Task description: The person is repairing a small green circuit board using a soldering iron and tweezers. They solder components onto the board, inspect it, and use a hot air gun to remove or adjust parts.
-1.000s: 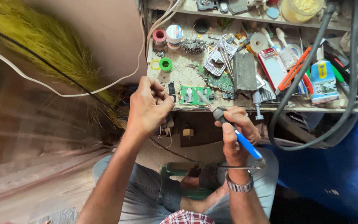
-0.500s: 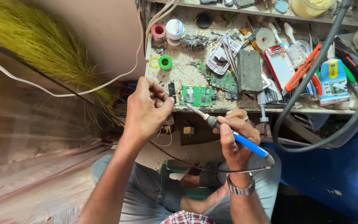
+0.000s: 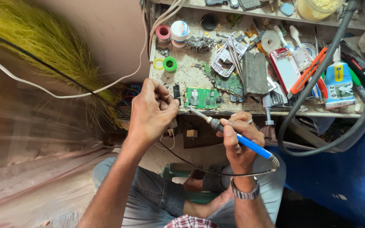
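A person seated at a cluttered workbench (image 3: 199, 82) holds a soldering iron (image 3: 237, 139) in the right hand (image 3: 239, 141), the fingers wrapped closed around its blue handle and the metal tip angled up and to the left, ending just below a green circuit board (image 3: 202, 98) that lies near the bench's front edge. The left hand (image 3: 151, 112) is curled shut just left of that board, its fingertips pinched together on something too small to make out, close beside the iron's tip. A metal wristwatch (image 3: 245, 193) sits on the right wrist, and the iron's dark cord (image 3: 216, 172) loops across the lap of the person's jeans. Farther back on the bench stand a pink spool (image 3: 163, 32) and a white spool (image 3: 179, 30), with a green ring of tape (image 3: 170, 64) in front of them. To the right lie a grey block (image 3: 254, 72), a second, darker circuit board (image 3: 230, 84), an orange utility knife (image 3: 309, 71) and a bottle with a blue label (image 3: 339, 80). A thick black cable (image 3: 317, 80) curves down over the right side of the bench. At upper left, a bundle of yellow-green grass bristles (image 3: 43, 38) leans along the wall, with a white cord (image 3: 64, 95) running beneath it.
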